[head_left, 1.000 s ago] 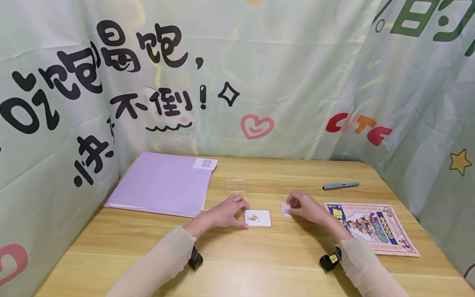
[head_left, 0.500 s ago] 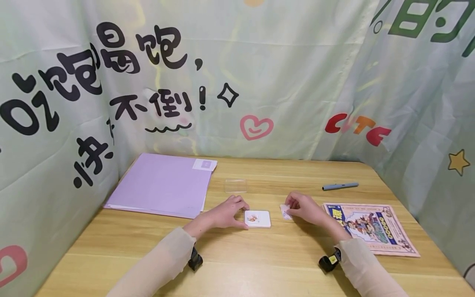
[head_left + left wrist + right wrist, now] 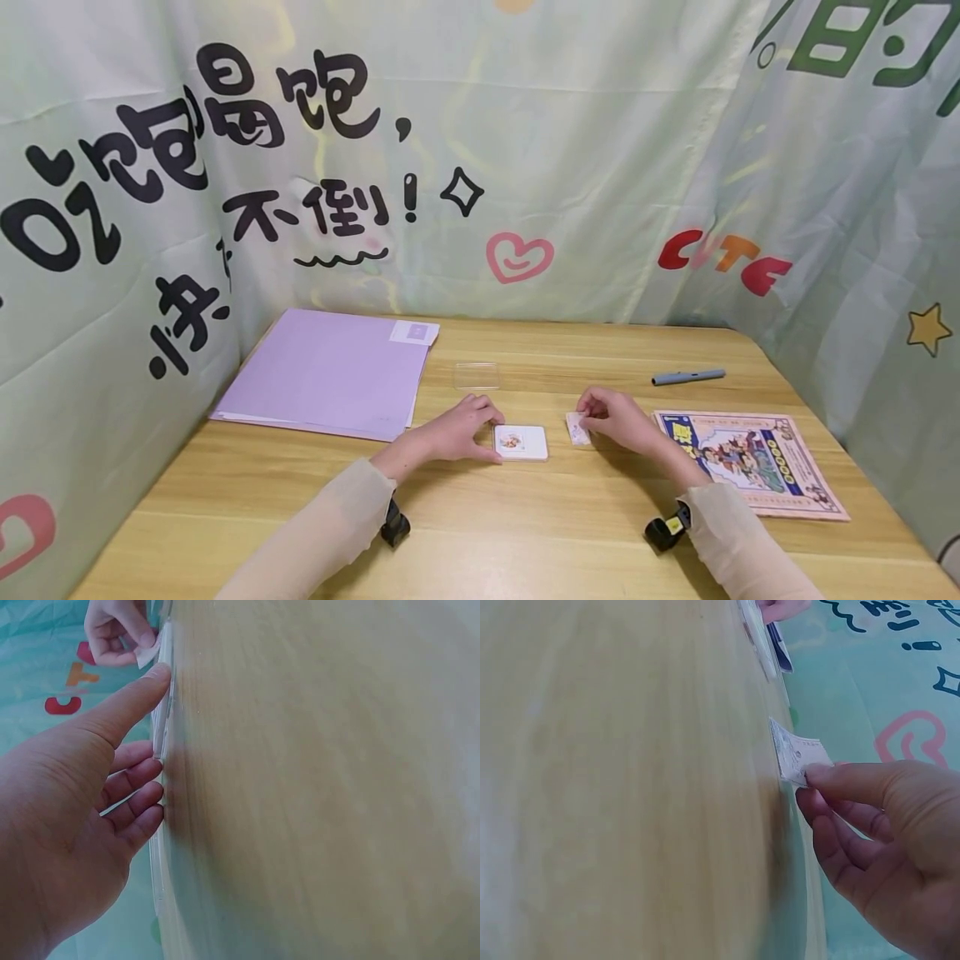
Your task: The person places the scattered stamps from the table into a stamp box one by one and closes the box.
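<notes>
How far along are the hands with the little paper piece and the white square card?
Done: the white square card with a picture lies flat, steadied by the left hand. In hand: the right hand pinches the small white paper piece beside it. Left: the piece isn't on the card yet; the clear plastic sleeve lies untouched.

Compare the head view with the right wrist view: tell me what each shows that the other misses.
Only the head view shows the purple folder, the grey pen, the printed sheet, the clear sleeve, and the whole white card with the left hand touching its edge. Only the right wrist view shows closely how the right hand pinches the small paper piece between thumb and finger, one edge down at the wooden table. Both show that hand, the paper piece, the table and the backdrop's pink heart.
</notes>
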